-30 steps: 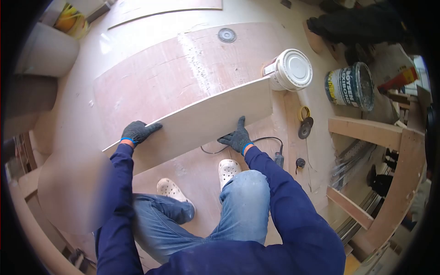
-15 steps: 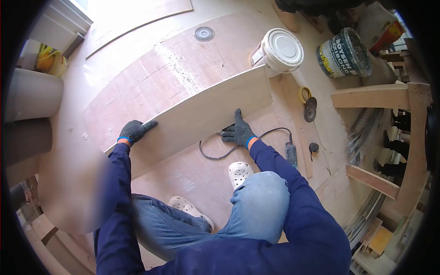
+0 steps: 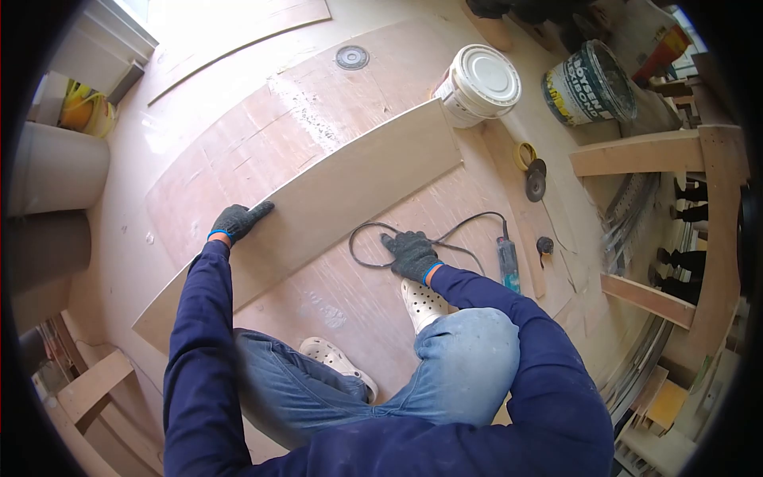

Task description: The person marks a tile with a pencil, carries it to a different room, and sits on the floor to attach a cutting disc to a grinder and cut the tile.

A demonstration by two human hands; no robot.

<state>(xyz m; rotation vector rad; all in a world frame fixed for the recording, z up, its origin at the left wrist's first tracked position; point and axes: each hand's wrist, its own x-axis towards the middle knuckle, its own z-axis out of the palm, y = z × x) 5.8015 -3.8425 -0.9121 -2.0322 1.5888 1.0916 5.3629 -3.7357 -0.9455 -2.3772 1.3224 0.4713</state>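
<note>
A long beige board [image 3: 358,191] leans at an angle across the plywood sheet [image 3: 214,151] in front of me. My left hand [image 3: 238,222], in a dark knit glove, is closed on the board's far edge, left of its middle; some of its fingers are hidden behind. Off the board, my gloved right hand [image 3: 412,254] hovers with fingers apart over a looped black power cord [image 3: 369,260], close to my white clog [image 3: 421,304]. To the right of that hand lies the cord's slim power tool [image 3: 508,262], with a teal end.
A lidded white bucket [image 3: 485,79] stands by the board's right end. Beyond it are a labelled pail [image 3: 584,87], a yellow tape roll [image 3: 524,157] and dark discs [image 3: 536,184]. Wooden framing [image 3: 636,155] borders the right side. Another disc [image 3: 352,57] lies on the plywood.
My right hand has let go of the board's near edge and moved down toward my foot. The board has shifted slightly left and lies flatter; my left hand stays on it.
</note>
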